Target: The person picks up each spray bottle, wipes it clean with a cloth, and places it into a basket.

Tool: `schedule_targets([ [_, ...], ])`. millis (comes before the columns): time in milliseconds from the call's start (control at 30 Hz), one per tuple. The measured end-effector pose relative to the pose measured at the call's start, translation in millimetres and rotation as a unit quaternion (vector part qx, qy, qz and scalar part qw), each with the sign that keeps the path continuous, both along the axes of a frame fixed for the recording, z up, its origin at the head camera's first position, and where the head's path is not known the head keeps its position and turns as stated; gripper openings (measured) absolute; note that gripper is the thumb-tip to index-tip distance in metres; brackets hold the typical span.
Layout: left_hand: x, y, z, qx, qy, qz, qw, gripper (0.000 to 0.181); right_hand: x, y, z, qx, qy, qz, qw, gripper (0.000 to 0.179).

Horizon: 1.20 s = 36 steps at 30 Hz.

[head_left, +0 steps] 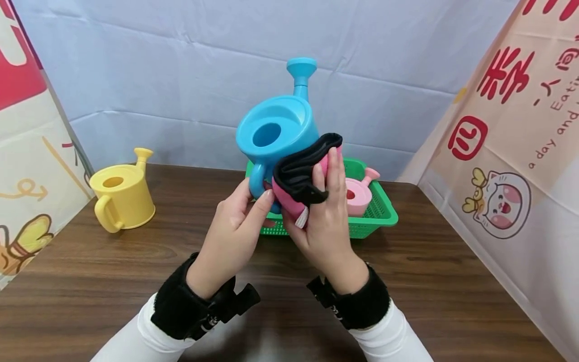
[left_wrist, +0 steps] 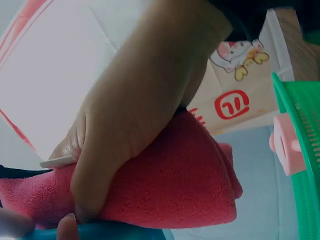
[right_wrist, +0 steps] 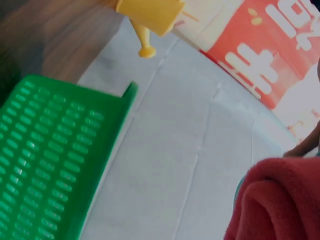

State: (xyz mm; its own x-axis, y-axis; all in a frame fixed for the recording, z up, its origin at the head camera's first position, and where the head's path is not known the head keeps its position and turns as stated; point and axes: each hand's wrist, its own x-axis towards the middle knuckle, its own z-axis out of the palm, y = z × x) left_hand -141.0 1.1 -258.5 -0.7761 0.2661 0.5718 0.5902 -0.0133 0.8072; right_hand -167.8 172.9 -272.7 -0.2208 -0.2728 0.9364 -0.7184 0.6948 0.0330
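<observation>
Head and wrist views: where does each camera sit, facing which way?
Head: on the head, facing forward-down at the blue can; left hand, right hand, sleeves show.
Left wrist: on that wrist, facing right across the cloth; right hand and some fingertips show.
Right wrist: on that wrist, facing left toward the yellow can; part of a hand shows.
Both wrist views share the cloth and basket.

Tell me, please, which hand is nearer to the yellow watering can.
Left. The left hand is to the right of the yellow watering can, holding the blue watering can; the right hand is farther right, on the pink cloth.
</observation>
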Motion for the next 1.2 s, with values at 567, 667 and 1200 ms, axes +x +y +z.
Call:
schedule_targets([
  [567,-3.6,11.1,-7.2,-0.203,0.091,0.109,0.9689,0.010,4.4,-7.4,-1.4,-0.053,0.038,-0.007,0.9979,0.068],
  [667,-4.0,14.1,-9.2,-0.230,0.100,0.116,0.9612,0.015,5.3,-4.6,1.4,-0.063,0.028,-0.002,0.9976,0.064],
  [1200,6.0,13.2,-3.6,-0.165,0.152,0.072,0.9719,0.017,19.0,28.3,23.7,-0.335,-0.126,0.277,0.8918,0.046],
])
